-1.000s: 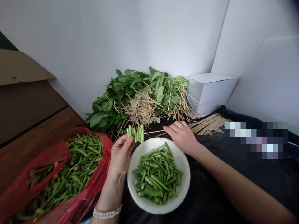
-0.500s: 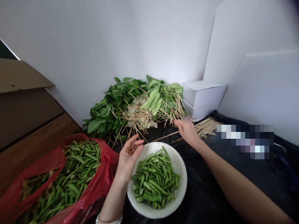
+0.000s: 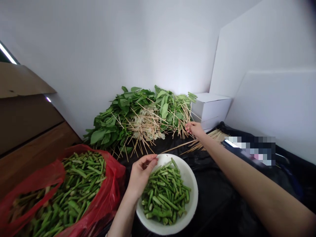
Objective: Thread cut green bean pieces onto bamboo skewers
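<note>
My left hand (image 3: 142, 169) is over the left rim of a white bowl (image 3: 194, 194). Its thumb and fingertips are drawn together, with nothing visible between them. Cut green stems (image 3: 164, 197) fill much of the bowl. Farther out on the right, my right hand (image 3: 194, 128) has its fingers curled beside the ends of wooden skewers (image 3: 184, 121). Whatever it may grip is too small to make out. Skewered green stems (image 3: 186, 97) lie just beyond it, at the right end of a heap of skewered leafy greens (image 3: 123, 105).
A red plastic bag (image 3: 115, 174) of cut stems stands at the left, near a cardboard box (image 3: 24, 115). Pale skewered pieces (image 3: 145, 123) lie mid-heap. Loose skewers (image 3: 214, 136) rest on black sheeting (image 3: 217, 187). A white box (image 3: 209, 107) stands against the wall.
The bunch of skewered stems in my right hand has gone from over the heap's middle; more stems show at its right end. My left fingers have closed together over the bowl's rim.
</note>
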The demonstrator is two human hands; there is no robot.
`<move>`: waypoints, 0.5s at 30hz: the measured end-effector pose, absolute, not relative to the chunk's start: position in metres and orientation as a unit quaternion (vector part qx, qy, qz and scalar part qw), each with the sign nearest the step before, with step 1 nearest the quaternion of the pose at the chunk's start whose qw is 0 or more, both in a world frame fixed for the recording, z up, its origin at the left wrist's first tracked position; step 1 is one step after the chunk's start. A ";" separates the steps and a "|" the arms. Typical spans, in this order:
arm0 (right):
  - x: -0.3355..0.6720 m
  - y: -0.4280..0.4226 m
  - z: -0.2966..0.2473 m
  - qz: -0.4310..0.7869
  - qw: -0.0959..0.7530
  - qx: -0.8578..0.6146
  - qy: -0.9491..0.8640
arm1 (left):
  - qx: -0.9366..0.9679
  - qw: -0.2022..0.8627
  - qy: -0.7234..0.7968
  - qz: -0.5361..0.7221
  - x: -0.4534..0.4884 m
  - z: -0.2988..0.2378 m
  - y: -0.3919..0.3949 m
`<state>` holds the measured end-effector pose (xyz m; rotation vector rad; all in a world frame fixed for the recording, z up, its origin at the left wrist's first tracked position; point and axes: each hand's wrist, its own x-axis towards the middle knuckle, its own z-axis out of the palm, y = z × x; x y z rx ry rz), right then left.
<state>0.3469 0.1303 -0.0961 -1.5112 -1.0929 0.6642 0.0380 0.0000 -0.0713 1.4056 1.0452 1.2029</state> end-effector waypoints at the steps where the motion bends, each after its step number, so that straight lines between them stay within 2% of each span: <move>1: 0.346 0.136 -0.094 0.285 0.543 -0.646 -0.454 | 0.579 0.486 0.431 0.493 0.038 -0.071 0.000; 15: 0.342 0.187 -0.070 0.263 0.418 -0.719 -0.489 | 0.574 0.490 0.438 0.489 0.033 -0.074 0.003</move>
